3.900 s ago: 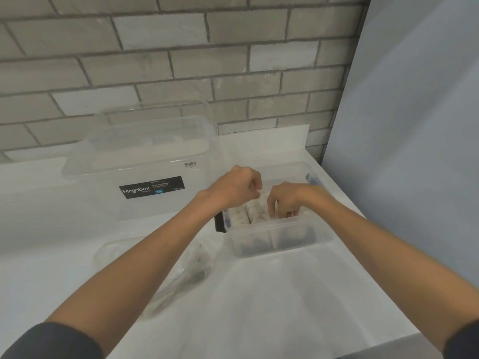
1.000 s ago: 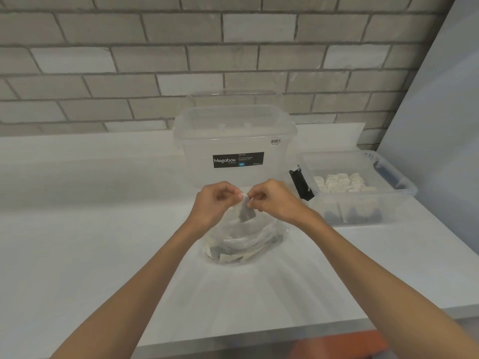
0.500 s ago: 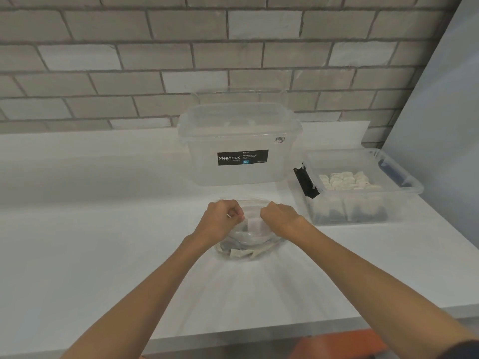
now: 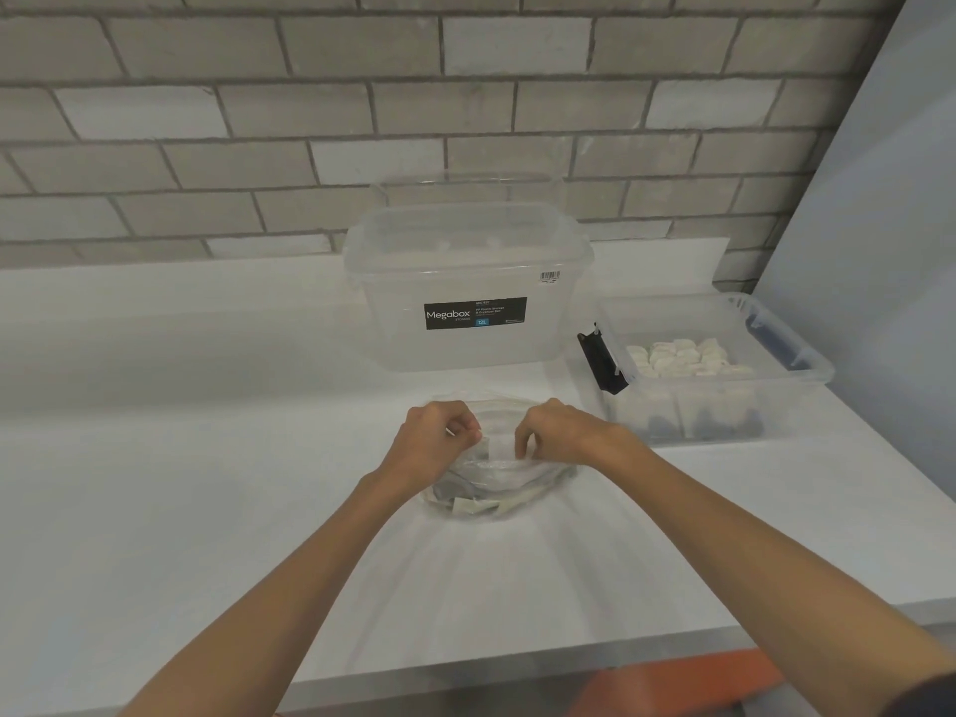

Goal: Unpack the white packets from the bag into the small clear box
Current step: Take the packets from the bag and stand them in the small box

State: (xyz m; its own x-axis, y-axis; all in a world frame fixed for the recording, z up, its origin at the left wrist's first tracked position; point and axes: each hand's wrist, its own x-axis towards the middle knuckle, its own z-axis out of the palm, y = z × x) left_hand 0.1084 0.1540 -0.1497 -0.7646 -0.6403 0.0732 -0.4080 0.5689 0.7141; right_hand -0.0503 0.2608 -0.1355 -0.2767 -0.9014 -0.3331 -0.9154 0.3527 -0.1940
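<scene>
Pinching mouth of clear bag [image 4: 509,483] on white counter [image 4: 181,458] with left hand [image 4: 432,445] and right hand [image 4: 561,432], fingers of both curled tight on film. One white packet [image 4: 499,450] upright at mouth between hands; more lying flat in bag bottom. Likely light, soft, flat; film slippery, floppy. Best pinched by top edge, thumb against forefinger, gently. Destined for small clear box [image 4: 815,377], well right, already holding packets [image 4: 683,357].

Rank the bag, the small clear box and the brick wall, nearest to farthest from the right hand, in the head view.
1. bag, pinched by the right hand, just below it.
2. small clear box, on its right.
3. brick wall, far behind.
</scene>
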